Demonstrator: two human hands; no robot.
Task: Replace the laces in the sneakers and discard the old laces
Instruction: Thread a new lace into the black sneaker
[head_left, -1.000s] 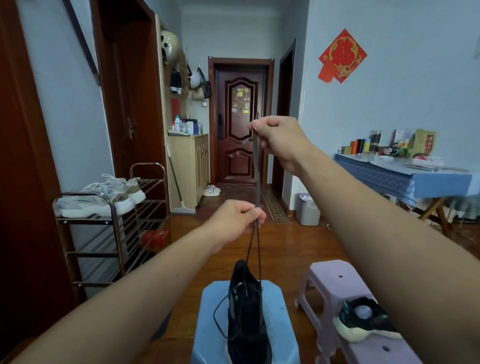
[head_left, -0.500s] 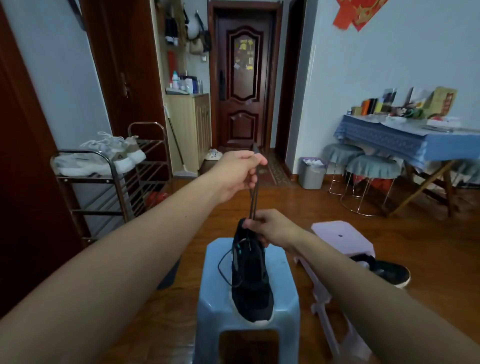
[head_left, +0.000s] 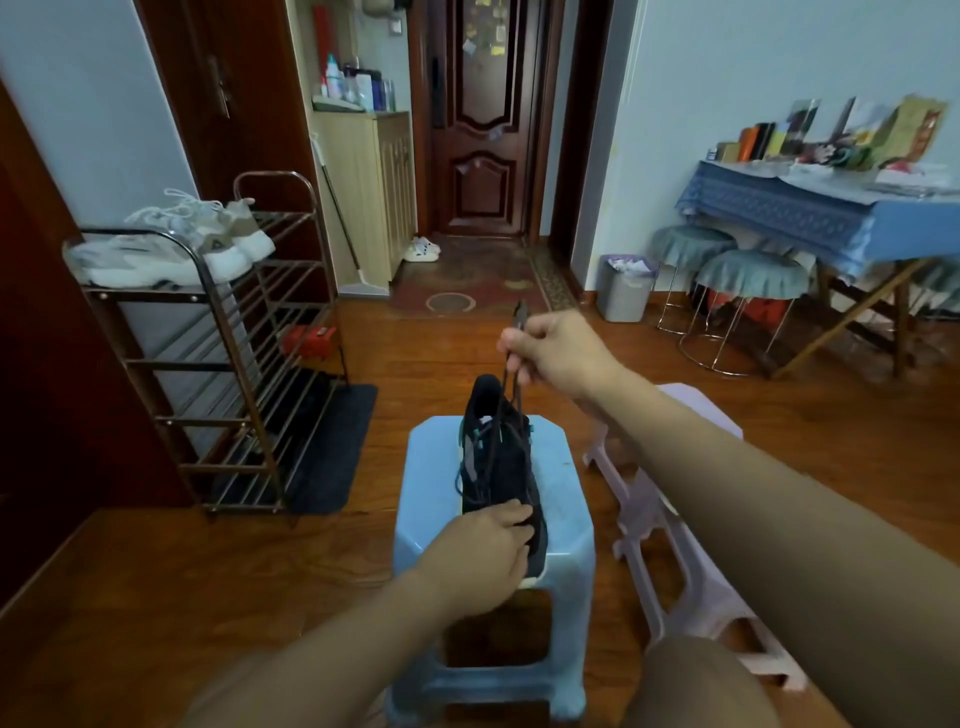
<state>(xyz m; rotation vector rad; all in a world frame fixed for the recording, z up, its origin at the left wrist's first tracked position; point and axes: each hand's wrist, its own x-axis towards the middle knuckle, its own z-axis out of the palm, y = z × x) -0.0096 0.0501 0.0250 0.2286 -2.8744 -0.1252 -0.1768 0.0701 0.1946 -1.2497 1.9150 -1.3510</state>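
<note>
1. The black sneaker (head_left: 500, 467) stands sole-down on the light blue stool (head_left: 563, 525), in the middle of the seat. Its long axis runs away from the person: the toe is at the near edge under the left hand, and the heel collar is at the far end.
2. A dark lace (head_left: 511, 384) runs up from the eyelets near the collar as two strands. More lace lies slack in a loop down the sneaker's left side, so the lacing looks loose and unfinished.
3. The right hand (head_left: 558, 351) holds both strands above the collar, pinched between thumb and curled fingers, with the tips sticking out above the fist.
4. The left hand (head_left: 480, 551) rests on the toe, fingers bent over the upper, steadying the sneaker; how tightly it grips cannot be told.
5. Whether this lace is the old one coming out or the new one going in cannot be told. Either way, this sneaker is judged to be mid-job.
6. The second sneaker is not visible. The grey waste bin (head_left: 623, 291) by the far wall is a likely place for the old laces.
7. Nothing visible shows a lace already discarded.
</note>
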